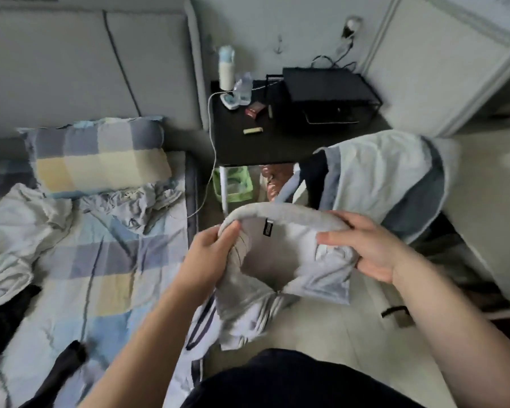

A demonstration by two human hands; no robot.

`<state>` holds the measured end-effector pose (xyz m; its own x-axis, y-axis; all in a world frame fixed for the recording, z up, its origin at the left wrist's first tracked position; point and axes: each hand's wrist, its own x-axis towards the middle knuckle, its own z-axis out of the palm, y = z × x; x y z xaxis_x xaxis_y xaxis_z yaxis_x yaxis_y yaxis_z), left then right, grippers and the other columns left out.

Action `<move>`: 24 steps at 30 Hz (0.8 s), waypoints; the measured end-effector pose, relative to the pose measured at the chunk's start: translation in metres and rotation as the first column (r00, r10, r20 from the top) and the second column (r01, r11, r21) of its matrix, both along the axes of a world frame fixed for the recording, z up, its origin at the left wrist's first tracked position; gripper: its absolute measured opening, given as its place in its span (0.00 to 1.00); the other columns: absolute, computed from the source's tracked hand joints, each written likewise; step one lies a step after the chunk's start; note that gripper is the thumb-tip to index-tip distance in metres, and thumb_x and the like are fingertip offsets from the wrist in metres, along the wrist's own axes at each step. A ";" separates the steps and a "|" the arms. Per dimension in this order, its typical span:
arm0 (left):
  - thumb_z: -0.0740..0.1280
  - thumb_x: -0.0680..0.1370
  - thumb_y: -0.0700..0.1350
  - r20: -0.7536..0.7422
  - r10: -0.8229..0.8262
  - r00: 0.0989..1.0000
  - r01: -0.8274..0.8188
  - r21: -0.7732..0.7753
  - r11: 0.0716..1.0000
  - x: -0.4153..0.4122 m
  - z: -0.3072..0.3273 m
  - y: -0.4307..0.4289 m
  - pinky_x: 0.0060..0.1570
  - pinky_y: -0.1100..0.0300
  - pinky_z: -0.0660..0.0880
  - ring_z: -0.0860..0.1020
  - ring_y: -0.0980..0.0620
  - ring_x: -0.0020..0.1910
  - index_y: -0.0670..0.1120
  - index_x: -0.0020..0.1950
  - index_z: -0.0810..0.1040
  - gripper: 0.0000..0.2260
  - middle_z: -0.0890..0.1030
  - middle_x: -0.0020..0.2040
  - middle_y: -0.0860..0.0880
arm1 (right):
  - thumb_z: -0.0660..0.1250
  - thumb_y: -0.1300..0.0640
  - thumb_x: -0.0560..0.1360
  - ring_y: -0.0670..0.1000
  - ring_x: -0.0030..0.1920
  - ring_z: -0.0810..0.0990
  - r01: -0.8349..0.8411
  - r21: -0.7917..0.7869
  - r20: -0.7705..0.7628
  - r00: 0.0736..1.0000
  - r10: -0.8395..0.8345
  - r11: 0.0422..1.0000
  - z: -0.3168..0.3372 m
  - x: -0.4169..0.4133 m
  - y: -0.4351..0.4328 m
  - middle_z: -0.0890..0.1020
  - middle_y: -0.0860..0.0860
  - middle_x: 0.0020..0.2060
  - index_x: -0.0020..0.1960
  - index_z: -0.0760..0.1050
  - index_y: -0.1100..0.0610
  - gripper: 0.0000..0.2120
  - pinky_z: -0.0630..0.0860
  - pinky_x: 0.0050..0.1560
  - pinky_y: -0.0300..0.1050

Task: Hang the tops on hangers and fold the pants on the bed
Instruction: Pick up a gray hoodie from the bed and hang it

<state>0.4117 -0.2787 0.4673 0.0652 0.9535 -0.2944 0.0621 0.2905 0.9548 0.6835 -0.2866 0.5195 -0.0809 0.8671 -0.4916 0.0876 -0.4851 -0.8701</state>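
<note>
Found bed (106, 260) filling the left side, spread with a checked sheet in blue, yellow and grey. Noted pale crumpled clothing (12, 231) on its left part and dark clothing (0, 319) below that, nearer the viewer. Recorded pale and dark blue draped cloth (389, 178) at right, over furniture that cannot be identified. Logged black bench (248, 142) beside the head of the bed, carrying a black box (330, 89) and small items too blurred to name. Observed checked pillow (97, 160) at the head of the bed. Located grey garment (248, 290) held up in the air just off the bed's right edge, above the pale floor, its ribbed band stretched into an arch between both hands. Confirmed left hand (215, 248) gripping the band's left end, fingers curled round it. Confirmed right hand (374, 251) pinching the right end, thumb inside the opening. Noted white bottle (226, 69) upright at the bench's rear left corner. Noted black label (267, 227) hanging inside the band.
</note>
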 end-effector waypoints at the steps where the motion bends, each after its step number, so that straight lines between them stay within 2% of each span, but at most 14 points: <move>1: 0.66 0.76 0.59 0.027 -0.039 0.999 0.039 0.004 0.999 0.028 0.006 0.004 0.45 0.50 0.81 0.84 0.49 0.42 0.49 0.46 0.85 0.15 0.86 0.44 0.40 | 0.80 0.60 0.61 0.53 0.51 0.85 0.037 0.026 0.095 0.995 -0.040 0.999 -0.002 0.022 -0.009 0.87 0.54 0.48 0.58 0.82 0.56 0.25 0.78 0.57 0.50; 2: 0.66 0.77 0.58 0.042 -0.067 0.997 0.067 0.011 0.998 0.056 0.011 0.007 0.48 0.51 0.81 0.85 0.50 0.44 0.49 0.46 0.85 0.15 0.86 0.46 0.41 | 0.80 0.61 0.64 0.54 0.48 0.86 0.078 0.061 0.201 0.975 -0.089 0.995 -0.004 0.043 -0.018 0.87 0.55 0.46 0.54 0.83 0.58 0.18 0.78 0.54 0.50; 4: 0.66 0.79 0.56 0.069 -0.134 0.989 0.134 0.005 0.991 0.109 0.017 0.008 0.56 0.45 0.79 0.84 0.44 0.52 0.46 0.49 0.85 0.15 0.86 0.49 0.40 | 0.76 0.59 0.71 0.51 0.39 0.82 0.147 0.143 0.394 0.898 -0.193 0.979 -0.013 0.091 -0.036 0.85 0.54 0.35 0.43 0.83 0.58 0.03 0.75 0.42 0.45; 6: 0.65 0.82 0.53 0.093 -0.210 0.973 0.213 -0.021 0.977 0.160 0.019 0.006 0.61 0.39 0.77 0.82 0.38 0.57 0.43 0.50 0.85 0.15 0.86 0.50 0.38 | 0.71 0.57 0.75 0.47 0.31 0.72 0.179 0.228 0.521 0.808 -0.276 0.957 -0.019 0.140 -0.053 0.73 0.45 0.24 0.31 0.75 0.53 0.15 0.65 0.33 0.41; 8: 0.63 0.84 0.51 0.122 -0.285 0.951 0.291 -0.036 0.956 0.208 0.022 0.003 0.63 0.38 0.76 0.82 0.37 0.57 0.43 0.51 0.85 0.15 0.86 0.51 0.39 | 0.68 0.56 0.77 0.46 0.30 0.69 0.193 0.277 0.590 0.739 -0.325 0.941 -0.023 0.187 -0.068 0.70 0.43 0.24 0.27 0.70 0.48 0.20 0.63 0.31 0.39; 9: 0.63 0.84 0.51 0.122 -0.318 0.940 0.324 -0.035 0.945 0.231 0.025 0.003 0.63 0.39 0.76 0.83 0.39 0.57 0.44 0.51 0.85 0.15 0.86 0.51 0.40 | 0.67 0.54 0.78 0.46 0.31 0.69 0.190 0.291 0.616 0.713 -0.335 0.938 -0.026 0.209 -0.075 0.72 0.44 0.26 0.27 0.70 0.47 0.21 0.64 0.31 0.38; 11: 0.63 0.84 0.53 0.106 -0.370 0.923 0.373 -0.009 0.928 0.276 0.030 0.003 0.60 0.46 0.79 0.84 0.44 0.54 0.45 0.51 0.86 0.15 0.87 0.50 0.43 | 0.64 0.50 0.80 0.50 0.34 0.72 0.181 0.300 0.690 0.636 -0.344 0.937 -0.031 0.249 -0.086 0.71 0.48 0.33 0.31 0.67 0.49 0.19 0.67 0.35 0.43; 13: 0.63 0.83 0.54 0.095 -0.405 0.909 0.405 0.025 0.914 0.320 0.037 0.007 0.50 0.54 0.82 0.86 0.46 0.50 0.45 0.50 0.86 0.16 0.87 0.47 0.43 | 0.59 0.44 0.81 0.55 0.38 0.75 0.168 0.240 0.776 0.558 -0.293 0.956 -0.032 0.284 -0.092 0.74 0.54 0.37 0.37 0.69 0.51 0.17 0.70 0.41 0.47; 14: 0.63 0.83 0.54 0.086 -0.414 0.906 0.412 0.040 0.910 0.341 0.039 0.010 0.47 0.53 0.83 0.86 0.45 0.48 0.44 0.50 0.85 0.17 0.87 0.46 0.42 | 0.57 0.43 0.82 0.56 0.39 0.76 0.174 0.229 0.788 0.544 -0.287 0.958 -0.030 0.301 -0.094 0.76 0.55 0.38 0.39 0.70 0.52 0.17 0.71 0.42 0.48; 17: 0.63 0.83 0.55 0.058 -0.432 0.900 0.426 0.099 0.899 0.396 0.052 0.023 0.51 0.43 0.80 0.84 0.41 0.44 0.33 0.52 0.79 0.23 0.82 0.48 0.29 | 0.62 0.48 0.82 0.49 0.35 0.75 0.224 0.314 0.711 0.589 -0.385 0.923 -0.017 0.342 -0.096 0.75 0.46 0.31 0.35 0.69 0.52 0.18 0.69 0.36 0.45; 19: 0.62 0.83 0.56 0.032 -0.459 0.888 0.447 0.171 0.878 0.427 0.064 0.037 0.48 0.49 0.81 0.83 0.43 0.40 0.36 0.46 0.80 0.22 0.82 0.44 0.30 | 0.67 0.53 0.79 0.47 0.31 0.71 0.232 0.404 0.673 0.580 -0.459 0.885 -0.001 0.365 -0.091 0.73 0.45 0.27 0.33 0.68 0.52 0.17 0.66 0.34 0.42; 21: 0.63 0.82 0.57 0.022 -0.485 0.874 0.468 0.230 0.853 0.457 0.079 0.053 0.49 0.51 0.80 0.84 0.44 0.40 0.38 0.44 0.80 0.23 0.83 0.41 0.32 | 0.69 0.55 0.77 0.47 0.34 0.74 0.257 0.489 0.647 0.535 -0.544 0.834 0.014 0.389 -0.082 0.76 0.46 0.30 0.38 0.72 0.52 0.11 0.70 0.37 0.46; 22: 0.63 0.81 0.59 0.029 -0.495 0.868 0.473 0.253 0.844 0.472 0.088 0.063 0.52 0.49 0.80 0.84 0.45 0.41 0.36 0.46 0.80 0.24 0.83 0.43 0.32 | 0.70 0.54 0.77 0.48 0.36 0.77 0.283 0.526 0.626 0.510 -0.590 0.802 0.023 0.400 -0.076 0.78 0.47 0.34 0.42 0.73 0.51 0.07 0.72 0.40 0.47; 24: 0.64 0.78 0.61 0.054 -0.528 0.847 0.492 0.294 0.819 0.502 0.107 0.084 0.58 0.43 0.78 0.82 0.46 0.43 0.33 0.51 0.78 0.28 0.82 0.47 0.30 | 0.70 0.53 0.77 0.48 0.38 0.78 0.316 0.594 0.597 0.444 -0.669 0.740 0.042 0.421 -0.064 0.80 0.49 0.37 0.46 0.73 0.51 0.06 0.74 0.39 0.45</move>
<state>0.9137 -0.1945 0.5747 0.5832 0.8123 0.0026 0.0053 -0.0070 1.0000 1.1047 -0.3501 0.5616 0.6504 0.7324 0.2014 0.6150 -0.3522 -0.7055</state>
